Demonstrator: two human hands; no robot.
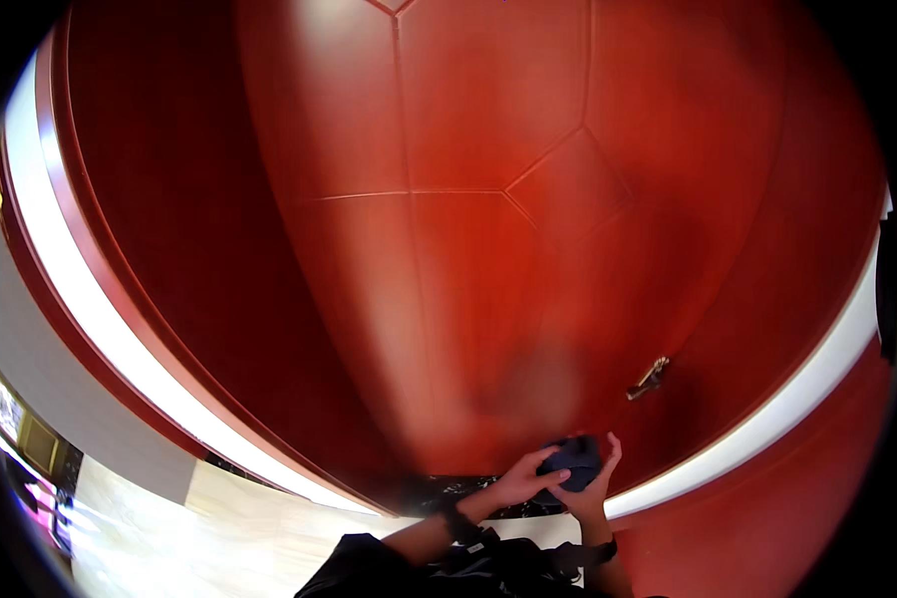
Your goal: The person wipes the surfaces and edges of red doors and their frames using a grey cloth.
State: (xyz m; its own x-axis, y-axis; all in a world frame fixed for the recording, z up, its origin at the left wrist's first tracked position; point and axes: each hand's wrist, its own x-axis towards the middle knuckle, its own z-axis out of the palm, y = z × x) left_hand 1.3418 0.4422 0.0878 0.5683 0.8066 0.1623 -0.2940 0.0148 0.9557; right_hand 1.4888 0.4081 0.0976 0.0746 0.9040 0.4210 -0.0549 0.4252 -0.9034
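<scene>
Low in the view, a bunched dark blue cloth (579, 462) is between my two hands. My left hand (525, 478) grips its left side, with the thumb and fingers pressed on the fabric. My right hand (592, 493) cups the cloth from below and the right, its thumb against the fabric and a finger raised beside it. Part of the cloth is hidden behind the fingers. Before me stands a glossy red door (463, 261) with thin grooves in angular lines. A metal door handle (648, 379) is on it, above and to the right of my hands.
Black veined stone (456, 487) runs along the door's foot. Bright white strips edge the red surround on the left (119, 329) and on the right (755, 426). Pale, shiny floor tiles (217, 546) extend at lower left. A red surface (725, 516) lies at lower right.
</scene>
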